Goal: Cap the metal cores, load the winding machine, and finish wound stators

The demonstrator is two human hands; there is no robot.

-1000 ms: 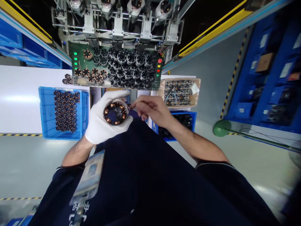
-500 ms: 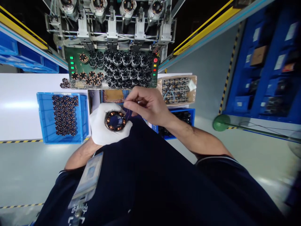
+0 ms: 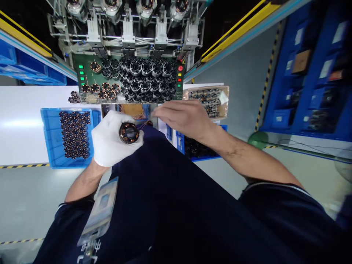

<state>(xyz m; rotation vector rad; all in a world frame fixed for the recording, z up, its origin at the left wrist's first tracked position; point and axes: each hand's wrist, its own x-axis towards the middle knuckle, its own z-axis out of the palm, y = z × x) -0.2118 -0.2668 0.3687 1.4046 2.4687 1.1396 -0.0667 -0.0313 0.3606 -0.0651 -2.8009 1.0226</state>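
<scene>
My left hand, in a white glove, is closed around a motor stator, a dark ring with copper windings inside. From the stator's right side a thin copper wire runs up to my bare right hand. The fingers of that hand are pinched together at the wire's end, partly blurred. Beyond my hands, a green machine panel carries several wound stators on its left. Stacks of dark stator cores fill its middle and right.
A blue bin with rows of wound stators stands at left. On the right are a cardboard box of cylindrical parts and a blue crate with dark parts. The winding machine rises behind the panel; blue shelving stands far right.
My right hand has moved to the right, away from the stator, with the wire stretched out between them. My left hand has shifted a little left and tilted the stator.
</scene>
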